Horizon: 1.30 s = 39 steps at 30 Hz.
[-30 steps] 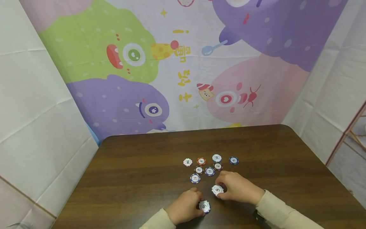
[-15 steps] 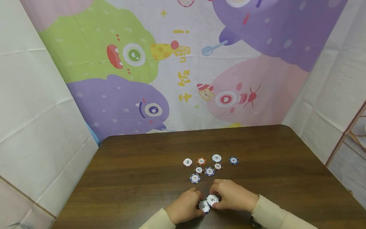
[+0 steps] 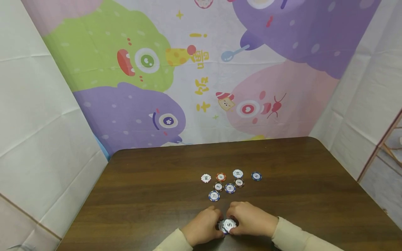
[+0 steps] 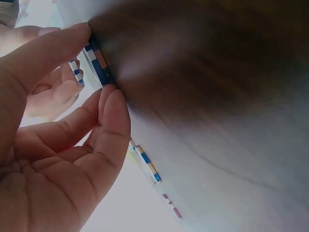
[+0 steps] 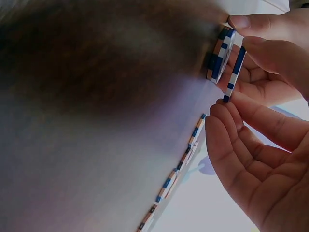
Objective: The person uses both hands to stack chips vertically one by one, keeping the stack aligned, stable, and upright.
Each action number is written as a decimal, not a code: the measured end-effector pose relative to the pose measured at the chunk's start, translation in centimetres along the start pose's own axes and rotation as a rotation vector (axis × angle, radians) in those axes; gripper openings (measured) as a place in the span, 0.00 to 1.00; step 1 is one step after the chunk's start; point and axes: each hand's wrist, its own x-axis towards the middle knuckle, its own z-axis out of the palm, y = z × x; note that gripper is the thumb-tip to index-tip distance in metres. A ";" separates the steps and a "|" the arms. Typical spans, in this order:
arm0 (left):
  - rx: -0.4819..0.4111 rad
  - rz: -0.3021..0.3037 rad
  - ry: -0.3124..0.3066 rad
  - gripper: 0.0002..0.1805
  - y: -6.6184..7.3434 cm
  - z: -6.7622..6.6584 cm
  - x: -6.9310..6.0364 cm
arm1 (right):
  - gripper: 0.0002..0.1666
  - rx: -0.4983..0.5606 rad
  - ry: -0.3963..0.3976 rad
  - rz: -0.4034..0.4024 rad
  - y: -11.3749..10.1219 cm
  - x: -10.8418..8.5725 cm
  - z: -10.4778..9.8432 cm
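The brown wood-grain tabletop (image 3: 150,181) stretched well past both hands on either side; eight loose poker chips (image 3: 230,188) lay beyond them, short of its far edge. The left hand (image 3: 202,226) pinched a low chip stack (image 5: 221,55) on the wood; the right hand (image 3: 252,219) pinched a white "5" poker chip (image 3: 229,225) just above it.

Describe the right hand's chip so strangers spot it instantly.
Over the brown table, nearer than the loose chips, is the right hand. It pinches a white-faced chip marked 5, the only one held singly: the left hand grips a stack.

Smooth plastic-looking chips (image 3: 229,224), wood-grained table (image 3: 150,188)
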 end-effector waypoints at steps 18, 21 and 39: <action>-0.003 -0.004 -0.003 0.17 -0.1 0.1 0.1 | 0.11 -0.038 0.000 -0.017 -0.6 0.5 0.9; -0.002 -0.003 -0.002 0.17 -0.1 0.1 0.1 | 0.11 -0.042 0.014 -0.028 -0.7 0.6 0.9; -0.001 -0.012 -0.009 0.18 0.0 0.0 0.0 | 0.13 -0.041 0.013 -0.031 -0.6 0.9 1.2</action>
